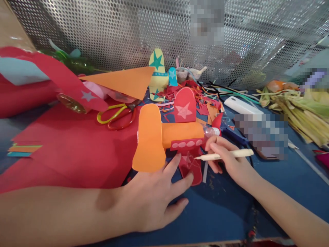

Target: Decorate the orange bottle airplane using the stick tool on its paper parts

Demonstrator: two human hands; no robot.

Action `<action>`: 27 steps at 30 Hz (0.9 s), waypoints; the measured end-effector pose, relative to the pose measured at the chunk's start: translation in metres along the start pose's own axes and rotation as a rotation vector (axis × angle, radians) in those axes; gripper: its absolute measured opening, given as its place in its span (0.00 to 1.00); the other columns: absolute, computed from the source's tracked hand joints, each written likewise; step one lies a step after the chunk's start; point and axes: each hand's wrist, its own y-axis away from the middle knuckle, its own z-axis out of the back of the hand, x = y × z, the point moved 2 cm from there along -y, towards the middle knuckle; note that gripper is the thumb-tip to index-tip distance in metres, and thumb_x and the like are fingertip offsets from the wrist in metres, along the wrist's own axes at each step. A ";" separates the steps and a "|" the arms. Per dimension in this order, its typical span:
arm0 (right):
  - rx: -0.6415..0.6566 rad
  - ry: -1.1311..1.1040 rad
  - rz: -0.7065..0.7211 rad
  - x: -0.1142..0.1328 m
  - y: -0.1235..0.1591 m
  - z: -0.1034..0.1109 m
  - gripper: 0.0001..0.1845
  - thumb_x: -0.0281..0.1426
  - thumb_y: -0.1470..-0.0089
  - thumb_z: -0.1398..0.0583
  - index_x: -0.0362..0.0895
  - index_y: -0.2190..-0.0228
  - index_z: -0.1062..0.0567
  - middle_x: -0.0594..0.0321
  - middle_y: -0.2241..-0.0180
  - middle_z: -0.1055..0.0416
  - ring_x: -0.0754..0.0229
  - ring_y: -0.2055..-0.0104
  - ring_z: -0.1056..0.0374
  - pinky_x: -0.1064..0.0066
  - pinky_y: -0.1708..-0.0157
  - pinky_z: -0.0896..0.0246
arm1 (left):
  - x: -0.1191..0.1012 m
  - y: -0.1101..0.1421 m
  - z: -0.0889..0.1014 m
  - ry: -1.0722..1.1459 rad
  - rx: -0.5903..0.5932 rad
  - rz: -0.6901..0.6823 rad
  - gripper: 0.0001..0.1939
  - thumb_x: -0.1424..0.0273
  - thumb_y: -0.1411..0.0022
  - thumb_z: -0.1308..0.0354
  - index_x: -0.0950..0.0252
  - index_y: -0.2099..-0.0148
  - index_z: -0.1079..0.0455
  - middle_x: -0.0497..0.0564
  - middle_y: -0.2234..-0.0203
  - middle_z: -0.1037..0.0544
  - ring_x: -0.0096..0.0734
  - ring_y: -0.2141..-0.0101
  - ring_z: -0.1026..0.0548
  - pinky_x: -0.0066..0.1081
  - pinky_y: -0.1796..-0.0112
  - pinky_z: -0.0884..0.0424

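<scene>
A toy plane of orange and red paper around a clear plastic bottle point(211, 131) lies in front of me. My left hand point(156, 195) rests with spread fingers on its near red wing point(196, 171), partly under the orange wing-like piece point(150, 137). My right hand point(238, 164) is closed around a white marker pen point(238, 153). The pen's tip touches or hovers just over a star outline on the near wing. The far red wing point(183, 103) bears a filled pink star, and pale ovals line the plane's side.
Red paper sheets point(77, 147) cover the left, with yellow-and-red-handled scissors point(117, 116) and an orange paper piece point(123, 80). Behind lie paper scraps point(190, 92) and a yellow paper plane point(157, 82). To the right are a phone point(260, 137), a white-handled object point(243, 105) and dried husks point(295, 113).
</scene>
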 end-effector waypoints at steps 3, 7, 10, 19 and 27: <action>0.029 0.040 0.012 0.001 0.001 -0.001 0.08 0.33 0.46 0.43 0.46 0.74 0.37 0.75 0.86 0.40 0.69 0.85 0.47 0.77 0.84 0.54 | 0.000 0.001 -0.002 0.008 0.020 0.020 0.20 0.59 0.36 0.52 0.54 0.43 0.36 0.67 0.41 0.39 0.49 0.64 0.23 0.49 0.70 0.24; 0.046 0.101 0.079 0.005 0.001 -0.001 0.06 0.30 0.51 0.41 0.45 0.75 0.36 0.72 0.80 0.41 0.70 0.81 0.47 0.77 0.82 0.52 | 0.000 0.003 -0.004 0.006 0.014 0.021 0.21 0.59 0.36 0.52 0.53 0.42 0.38 0.66 0.42 0.38 0.51 0.62 0.23 0.49 0.71 0.24; 0.033 0.139 0.120 0.005 0.001 0.000 0.06 0.30 0.50 0.43 0.45 0.76 0.37 0.72 0.80 0.42 0.69 0.80 0.48 0.76 0.82 0.53 | 0.000 0.004 -0.004 0.006 0.008 0.025 0.21 0.59 0.36 0.53 0.53 0.42 0.38 0.65 0.43 0.37 0.50 0.62 0.24 0.48 0.71 0.24; -0.001 0.163 0.112 -0.002 0.000 0.000 0.07 0.30 0.48 0.43 0.46 0.75 0.37 0.72 0.80 0.41 0.68 0.80 0.46 0.75 0.82 0.52 | 0.000 0.001 -0.003 0.004 -0.005 0.011 0.21 0.60 0.36 0.52 0.54 0.41 0.38 0.67 0.43 0.37 0.51 0.63 0.23 0.49 0.73 0.24; -0.038 0.210 0.091 -0.006 -0.001 0.000 0.11 0.33 0.45 0.44 0.47 0.77 0.40 0.73 0.82 0.42 0.68 0.82 0.47 0.74 0.82 0.52 | 0.000 0.006 -0.005 0.005 0.016 0.056 0.23 0.59 0.37 0.51 0.50 0.39 0.40 0.64 0.41 0.38 0.51 0.62 0.23 0.51 0.69 0.24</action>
